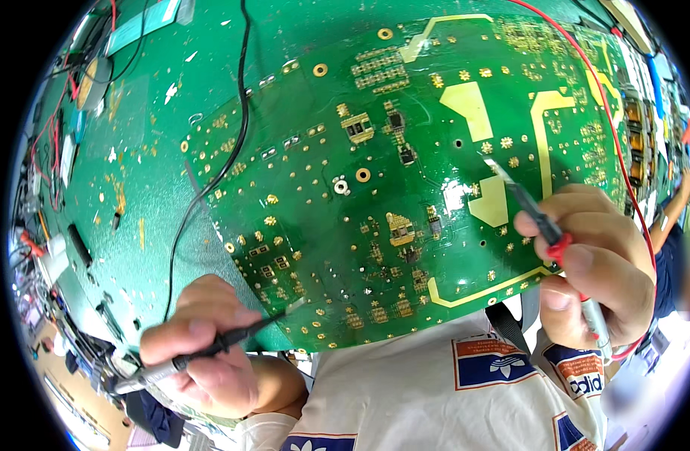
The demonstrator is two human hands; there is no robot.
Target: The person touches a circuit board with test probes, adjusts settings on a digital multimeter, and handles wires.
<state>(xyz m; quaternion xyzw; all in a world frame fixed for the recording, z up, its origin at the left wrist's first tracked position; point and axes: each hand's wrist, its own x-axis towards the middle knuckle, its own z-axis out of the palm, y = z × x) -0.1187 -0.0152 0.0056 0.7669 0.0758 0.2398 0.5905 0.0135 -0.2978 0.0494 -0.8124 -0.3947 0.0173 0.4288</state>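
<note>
A large green circuit board [405,301] with gold pads and small chips lies on the green work mat. My left hand [206,353] is closed round a black test probe [236,336], its tip over the board's near left part. In my right hand [596,263] is a red-and-black test probe [544,222], pinched between thumb and fingers. That probe's tip is over the right half of the board, near a row of gold pads; whether either tip touches the board, I cannot tell.
A black cable [245,83] runs across the mat and the board's left edge, and a red wire [593,71] arcs over the right side. Tools and wires clutter the mat's left edge. At the far right, another person's arm [671,210] shows near stacked components.
</note>
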